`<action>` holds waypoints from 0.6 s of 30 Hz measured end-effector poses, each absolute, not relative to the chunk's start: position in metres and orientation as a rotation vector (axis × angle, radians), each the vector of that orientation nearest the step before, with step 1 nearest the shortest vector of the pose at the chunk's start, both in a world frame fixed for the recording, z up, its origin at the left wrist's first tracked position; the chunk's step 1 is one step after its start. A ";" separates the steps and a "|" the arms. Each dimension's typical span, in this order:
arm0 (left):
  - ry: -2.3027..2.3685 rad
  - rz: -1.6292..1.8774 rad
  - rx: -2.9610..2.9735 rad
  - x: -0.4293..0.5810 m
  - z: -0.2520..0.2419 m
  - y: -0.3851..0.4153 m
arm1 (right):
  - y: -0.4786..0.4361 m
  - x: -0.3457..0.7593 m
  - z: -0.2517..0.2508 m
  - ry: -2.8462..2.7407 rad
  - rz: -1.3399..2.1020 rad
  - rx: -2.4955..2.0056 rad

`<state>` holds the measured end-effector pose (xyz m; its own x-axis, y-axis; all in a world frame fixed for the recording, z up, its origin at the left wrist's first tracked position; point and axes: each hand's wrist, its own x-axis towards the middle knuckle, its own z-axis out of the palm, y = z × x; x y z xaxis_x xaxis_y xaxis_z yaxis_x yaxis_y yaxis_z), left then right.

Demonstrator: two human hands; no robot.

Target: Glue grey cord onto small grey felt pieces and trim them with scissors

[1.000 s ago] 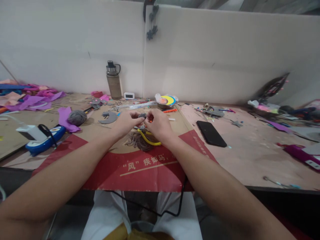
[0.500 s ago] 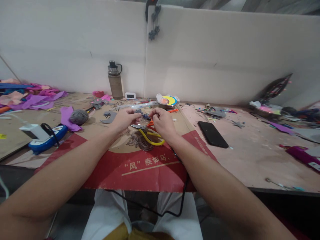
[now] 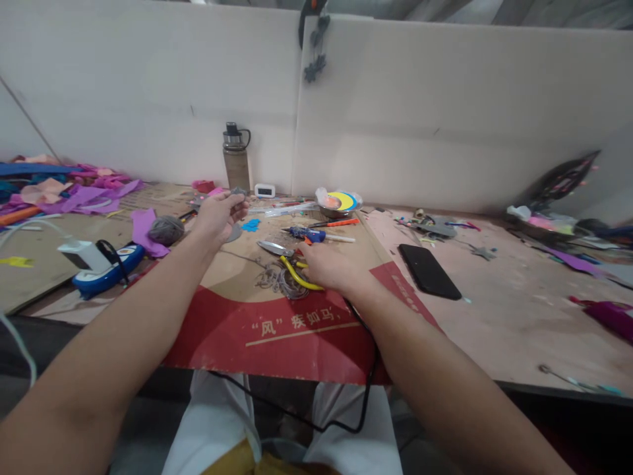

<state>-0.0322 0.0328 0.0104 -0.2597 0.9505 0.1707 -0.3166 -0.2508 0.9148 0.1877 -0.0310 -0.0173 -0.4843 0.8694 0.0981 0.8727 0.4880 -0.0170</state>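
Note:
My left hand (image 3: 222,214) is raised at the left of the work mat, fingers closed around a small grey piece (image 3: 239,191) whose shape is unclear. Low over the mat, my right hand (image 3: 329,265) has its fingers curled on the yellow-handled scissors (image 3: 301,276), their silver blades pointing left. Its fingertips are partly hidden. A tangle of grey-brown cord (image 3: 281,282) lies beneath the scissors. Just beyond them rests a blue glue gun (image 3: 307,235) with a white glue stick. A bright blue cut-out (image 3: 250,225) lies between the hands.
A water bottle (image 3: 236,161), small white clock (image 3: 265,190) and bowl (image 3: 339,203) stand at the back. Grey yarn (image 3: 167,230) and a blue-and-white power strip (image 3: 111,270) are left. A black phone (image 3: 429,271) lies right. A black cable hangs over the front edge.
My hands have moved apart. The left went left and up with the small grey piece; the right came down onto the scissors, which shifted slightly left. The glue gun and blue cut-out are now uncovered.

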 end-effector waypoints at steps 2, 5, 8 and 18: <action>0.975 1.686 0.962 -0.030 0.010 0.032 | -0.030 0.186 -0.020 -2.575 -0.011 -1.603; 0.966 1.699 0.961 -0.030 0.012 0.031 | -0.024 0.186 -0.022 -2.403 0.081 -1.578; 0.992 1.709 0.961 -0.032 0.012 0.030 | -0.017 0.190 -0.021 -2.185 0.095 -1.425; 0.974 1.649 0.954 -0.030 0.005 0.034 | -0.006 0.191 -0.021 -1.951 0.287 -1.170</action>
